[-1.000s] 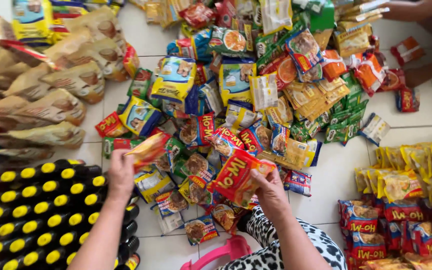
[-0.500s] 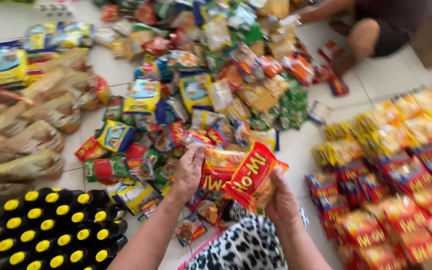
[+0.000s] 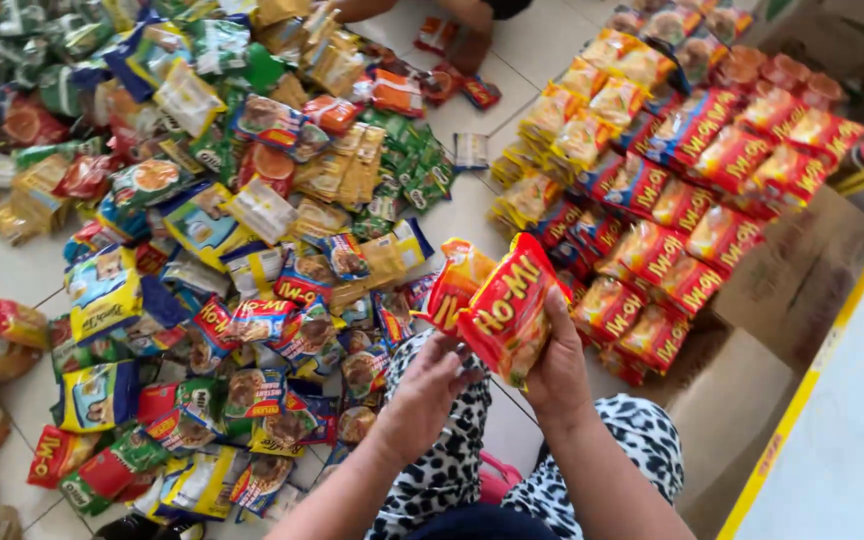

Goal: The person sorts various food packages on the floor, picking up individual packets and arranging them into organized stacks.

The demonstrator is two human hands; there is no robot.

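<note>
Right hand [image 3: 555,368], fingers curled and clamped around a red-and-yellow noodle packet [image 3: 508,308], held upright and slightly tilted above the lap; thumb side faces the camera, forearm rising from the lower edge of the view. Left hand [image 3: 439,377], fingers bent and closed on the lower edge of a second orange-and-yellow packet [image 3: 457,283], which lies just behind and touching the first; whether the left fingertips also touch the red packet cannot be told. Both forearms converge over knees clad in black-and-white spotted fabric [image 3: 452,455]; a pink object [image 3: 497,478] shows between the knees, its kind unclear.

To the left of the hands, a loose heap of mixed snack and noodle packets [image 3: 252,230] spread on the white tiled floor [image 3: 2,265], in green, blue, yellow and red. To the right, ordered rows of red-and-yellow packets [image 3: 697,215] matching the one held, lying partly on flattened brown cardboard [image 3: 742,400]; yellow packets [image 3: 572,125] are stacked beyond them. At the top edge, another person's foot [image 3: 472,35] rests on the floor, well apart from the hands.
</note>
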